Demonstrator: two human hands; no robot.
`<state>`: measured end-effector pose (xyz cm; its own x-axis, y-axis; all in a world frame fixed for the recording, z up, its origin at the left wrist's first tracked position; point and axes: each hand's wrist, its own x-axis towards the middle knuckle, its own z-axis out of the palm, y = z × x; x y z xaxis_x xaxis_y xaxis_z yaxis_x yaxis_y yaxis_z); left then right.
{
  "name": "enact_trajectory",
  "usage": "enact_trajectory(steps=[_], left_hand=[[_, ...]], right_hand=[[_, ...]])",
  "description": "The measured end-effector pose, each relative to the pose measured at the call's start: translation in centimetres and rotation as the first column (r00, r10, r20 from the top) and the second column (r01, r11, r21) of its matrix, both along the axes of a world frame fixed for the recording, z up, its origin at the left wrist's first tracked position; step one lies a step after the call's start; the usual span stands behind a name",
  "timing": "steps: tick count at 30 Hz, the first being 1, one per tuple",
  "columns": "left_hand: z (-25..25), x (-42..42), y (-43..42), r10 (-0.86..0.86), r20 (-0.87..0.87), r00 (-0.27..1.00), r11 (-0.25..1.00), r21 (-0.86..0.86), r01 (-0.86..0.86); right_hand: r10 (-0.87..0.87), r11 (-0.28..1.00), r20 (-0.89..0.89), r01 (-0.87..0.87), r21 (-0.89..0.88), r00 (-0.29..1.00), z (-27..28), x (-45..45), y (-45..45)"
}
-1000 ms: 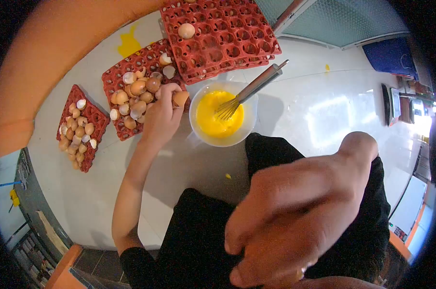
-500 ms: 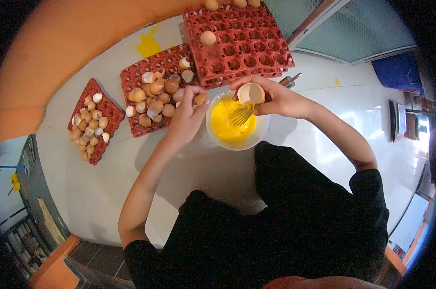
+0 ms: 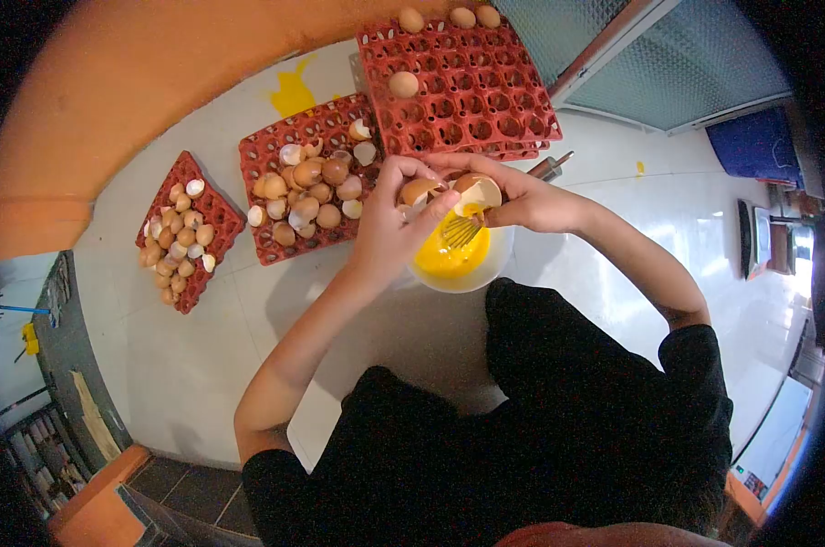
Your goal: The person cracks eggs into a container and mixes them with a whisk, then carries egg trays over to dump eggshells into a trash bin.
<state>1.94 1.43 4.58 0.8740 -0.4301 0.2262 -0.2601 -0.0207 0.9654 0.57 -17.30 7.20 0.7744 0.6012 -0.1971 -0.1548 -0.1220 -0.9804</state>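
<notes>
Over the white bowl, both hands are close together, each with part of a brown eggshell. My left hand is closed on one eggshell half. My right hand grips another eggshell half, its pale inside showing. Beneath them the bowl holds yellow egg liquid. A wire whisk rests in the bowl, its metal handle sticking out behind my right hand. The fingers partly cover the far side of the bowl.
A stack of red egg trays stands behind the bowl with several whole eggs. Left of it, a red tray carries a pile of eggshells. A smaller-looking red tray with shells lies farther left. Yellow spill marks the floor.
My left hand has moved right from beside the bowl to over it, bringing its eggshell half up against the one in my right hand. The view has shifted slightly.
</notes>
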Motion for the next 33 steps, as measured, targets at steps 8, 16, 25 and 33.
enact_trajectory(steps=[8,16,25,33], left_hand=[[0.1,0.0,0.0,0.102,-0.015,0.995,0.987,0.124,-0.100],[12.8,-2.6,3.0,-0.098,0.021,0.995,0.982,0.166,0.093],[16.3,-1.1,6.0,-0.810,-0.121,0.573,0.583,-0.070,0.809],[16.4,-2.5,3.9,-0.518,-0.070,0.852,0.851,0.054,0.522]], right_hand=[[0.189,0.878,-0.523,0.096,0.470,0.831,0.1,-0.4,-0.4],[0.172,0.827,-0.513,0.160,0.539,0.841,2.7,-1.7,0.4],[0.135,0.880,-0.445,0.099,0.464,0.885,2.9,-1.9,0.3],[0.065,0.866,-0.420,0.158,0.474,0.905,3.0,-2.1,0.1]])
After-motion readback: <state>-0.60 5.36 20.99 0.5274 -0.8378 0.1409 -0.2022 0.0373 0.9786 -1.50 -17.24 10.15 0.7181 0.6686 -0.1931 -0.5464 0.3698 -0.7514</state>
